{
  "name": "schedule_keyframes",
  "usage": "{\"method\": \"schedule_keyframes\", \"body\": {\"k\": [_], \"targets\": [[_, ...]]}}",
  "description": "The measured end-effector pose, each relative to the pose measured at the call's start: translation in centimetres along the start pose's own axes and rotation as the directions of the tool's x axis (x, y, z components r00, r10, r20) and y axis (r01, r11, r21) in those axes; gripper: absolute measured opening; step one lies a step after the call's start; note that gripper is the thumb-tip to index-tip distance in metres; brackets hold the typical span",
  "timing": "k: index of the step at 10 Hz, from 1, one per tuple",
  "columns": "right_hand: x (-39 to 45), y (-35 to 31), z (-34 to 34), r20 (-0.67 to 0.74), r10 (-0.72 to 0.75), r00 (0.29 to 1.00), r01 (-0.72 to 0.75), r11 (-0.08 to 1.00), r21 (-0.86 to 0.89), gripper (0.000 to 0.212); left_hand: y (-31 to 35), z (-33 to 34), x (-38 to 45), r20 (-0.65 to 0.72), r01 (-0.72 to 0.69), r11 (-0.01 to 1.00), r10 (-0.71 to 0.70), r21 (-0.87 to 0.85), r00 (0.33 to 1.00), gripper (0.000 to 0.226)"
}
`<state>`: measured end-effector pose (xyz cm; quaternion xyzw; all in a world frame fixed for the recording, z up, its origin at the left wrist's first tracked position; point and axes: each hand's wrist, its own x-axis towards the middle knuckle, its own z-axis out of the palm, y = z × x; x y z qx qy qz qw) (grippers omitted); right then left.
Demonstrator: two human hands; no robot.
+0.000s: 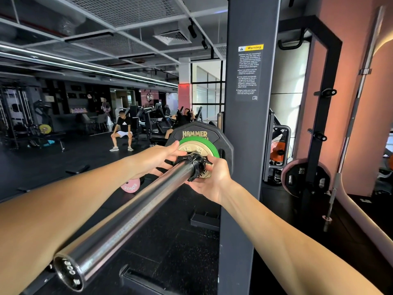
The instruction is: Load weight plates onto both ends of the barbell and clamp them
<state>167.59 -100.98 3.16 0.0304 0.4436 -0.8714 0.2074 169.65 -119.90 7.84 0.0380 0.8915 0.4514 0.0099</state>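
A chrome barbell sleeve [127, 216] runs from the lower left toward the rack. On it sit a large black plate [197, 129] marked HAMMER and, in front, a smaller green-rimmed plate [209, 145] with a gold centre. A black clamp collar [195, 165] sits on the sleeve against the green plate. My left hand [163, 156] reaches in from the left with fingers over the collar's top. My right hand [210, 177] cups the collar from below and the right. Both hands grip the collar.
The rack's dark upright post [251, 124] stands right beside the plates. A pink plate [130, 185] lies on the black floor below. Another black plate [306, 177] hangs on a storage rack at right, beside a leaning bar [348, 135]. People sit on benches far behind.
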Motion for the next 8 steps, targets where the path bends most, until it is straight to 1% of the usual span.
{"method": "schedule_keyframes", "body": {"k": [1,2,3,4,5,6,7,8], "targets": [[0.0,0.1,0.0,-0.047,-0.007,0.999,0.006,1.0,-0.002,0.024,0.1,0.0,0.2,0.003,-0.003,1.0,0.003,0.024,1.0,0.058],[0.0,0.4,0.0,-0.056,-0.019,0.998,0.018,1.0,-0.02,0.022,0.1,0.1,0.2,-0.001,-0.004,0.999,0.004,0.039,1.0,0.057],[-0.2,0.5,0.2,-0.05,-0.013,0.999,0.01,0.998,-0.054,0.027,0.7,0.1,0.2,-0.005,0.002,0.996,-0.002,0.088,1.0,0.063],[-0.3,0.2,0.2,-0.064,-0.027,0.998,0.023,0.997,-0.069,0.03,2.0,0.2,0.0,0.024,0.033,0.982,-0.038,0.184,0.999,0.07],[-1.3,-0.6,-0.4,-0.128,-0.102,0.987,0.054,0.942,-0.33,0.038,4.6,0.6,-0.7,0.045,0.1,0.932,-0.123,0.347,0.991,0.076],[-3.0,-1.5,-1.0,-0.125,-0.182,0.975,0.094,0.853,-0.513,0.042,5.6,1.1,-1.5,0.027,0.093,0.896,-0.117,0.435,0.993,0.074],[-7.4,-3.0,-1.9,-0.076,-0.238,0.968,0.147,0.788,-0.598,0.038,6.9,2.4,-4.0,0.013,-0.043,0.859,0.042,0.509,0.999,0.056],[-11.0,-3.4,-2.4,-0.049,-0.304,0.951,0.2,0.731,-0.653,0.033,8.2,3.3,-6.0,-0.029,-0.171,0.842,0.216,0.511,0.976,0.039]]}}
